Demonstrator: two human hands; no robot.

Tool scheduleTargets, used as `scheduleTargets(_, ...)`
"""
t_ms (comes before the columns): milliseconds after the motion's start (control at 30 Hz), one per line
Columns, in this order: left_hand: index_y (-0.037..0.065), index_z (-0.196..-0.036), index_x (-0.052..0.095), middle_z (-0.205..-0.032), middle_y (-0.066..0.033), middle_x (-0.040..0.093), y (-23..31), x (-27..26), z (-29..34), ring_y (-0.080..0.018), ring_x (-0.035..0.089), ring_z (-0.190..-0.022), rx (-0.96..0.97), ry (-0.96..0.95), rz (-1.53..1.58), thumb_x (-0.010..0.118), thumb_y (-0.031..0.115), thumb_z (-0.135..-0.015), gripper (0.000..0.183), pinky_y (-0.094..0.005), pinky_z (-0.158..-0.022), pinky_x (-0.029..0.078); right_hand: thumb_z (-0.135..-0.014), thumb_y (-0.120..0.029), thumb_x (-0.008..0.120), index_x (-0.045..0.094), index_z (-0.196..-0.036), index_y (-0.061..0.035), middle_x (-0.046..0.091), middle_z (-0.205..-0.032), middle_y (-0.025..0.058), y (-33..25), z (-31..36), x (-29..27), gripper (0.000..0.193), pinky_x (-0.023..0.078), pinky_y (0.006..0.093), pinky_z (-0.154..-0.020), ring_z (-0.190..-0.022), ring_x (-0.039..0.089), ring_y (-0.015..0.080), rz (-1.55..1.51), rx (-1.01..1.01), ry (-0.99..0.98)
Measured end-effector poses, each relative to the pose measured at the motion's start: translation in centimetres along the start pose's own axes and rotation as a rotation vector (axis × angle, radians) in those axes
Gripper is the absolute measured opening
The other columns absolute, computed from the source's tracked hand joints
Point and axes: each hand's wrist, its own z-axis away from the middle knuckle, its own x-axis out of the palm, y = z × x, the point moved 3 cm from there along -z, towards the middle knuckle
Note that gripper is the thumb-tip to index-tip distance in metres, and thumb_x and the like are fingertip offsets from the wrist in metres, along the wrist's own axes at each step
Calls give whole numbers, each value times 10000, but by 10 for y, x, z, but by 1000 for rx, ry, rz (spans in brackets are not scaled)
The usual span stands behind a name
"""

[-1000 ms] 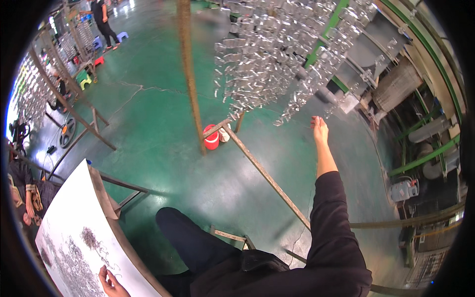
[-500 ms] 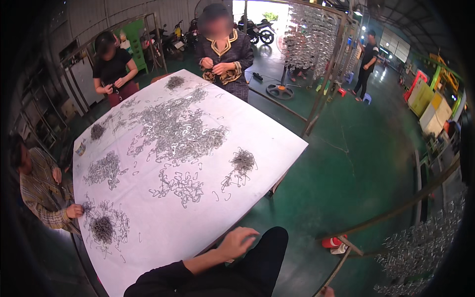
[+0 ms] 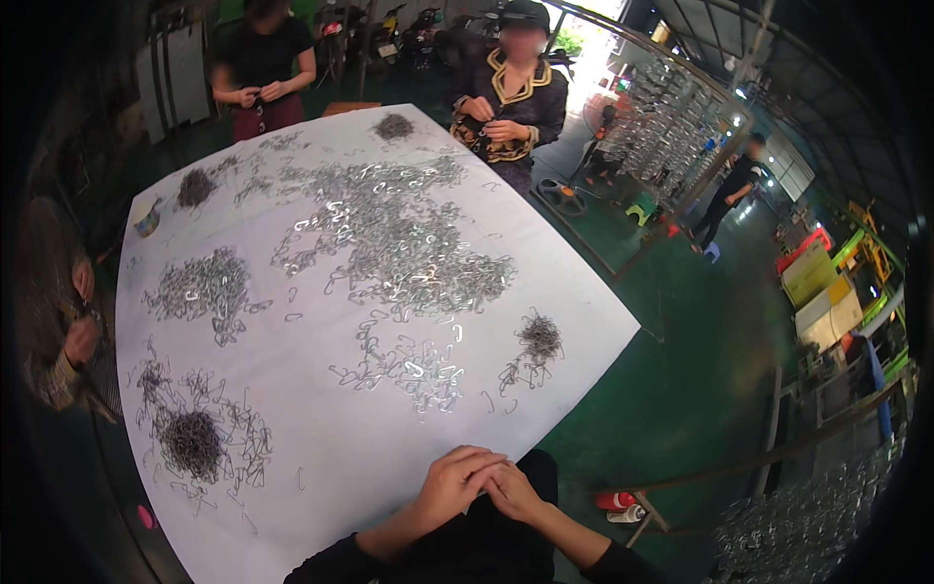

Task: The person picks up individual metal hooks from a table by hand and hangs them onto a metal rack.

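Both hands have come together at the near edge of the table since half a second ago, when only the left one lay there and the right was barely in view at the bottom. Now the left hand (image 3: 455, 484) and right hand (image 3: 513, 490) meet above the dark lap, fingers curled and narrow, fingertips touching one another; whether they pinch anything between them cannot be told.

Just beyond the hands stretches the white table (image 3: 350, 467), strewn with small bent wire clips. Nearest lies a loose scatter of clips (image 3: 409, 365), with a small dark tangle (image 3: 538, 338) to its right near the table's edge. At the near left sits a dense dark heap (image 3: 192, 443), and farther up the left side a wider loose pile (image 3: 201, 285). A large bright mass of clips (image 3: 399, 238) fills the middle and far part of the surface.

Around the far end, two people stand working with their hands at chest height: one in a black top (image 3: 263, 58), another in a dark jacket with pale trim (image 3: 511, 97). A third person's sleeve and hands (image 3: 68, 331) appear at the left edge. Behind, on the green floor (image 3: 700, 331), stands a rack hung with shiny metal parts (image 3: 671, 122).
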Motion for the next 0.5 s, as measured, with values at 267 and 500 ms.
scheduleTargets(267,31,-1056,629,-955,-134,623,0,-36,24,-281,627,-829,-44,154,-147,581,-24,-821,247,-343,-724,516,-950,-213,435,553,-1018,-30,616,-913,165,-19,-29,31,228,439,456,-776,-862,586,354,14,-24,-162)
scheduleTargets(500,39,-1199,538,-1017,-134,582,5,-23,29,-206,609,-738,-187,369,-204,562,-88,-787,431,-291,-619,509,-908,-174,490,541,-929,-40,622,-777,168,-30,-19,21,144,461,475,-629,-665,588,387,49,-32,-24)
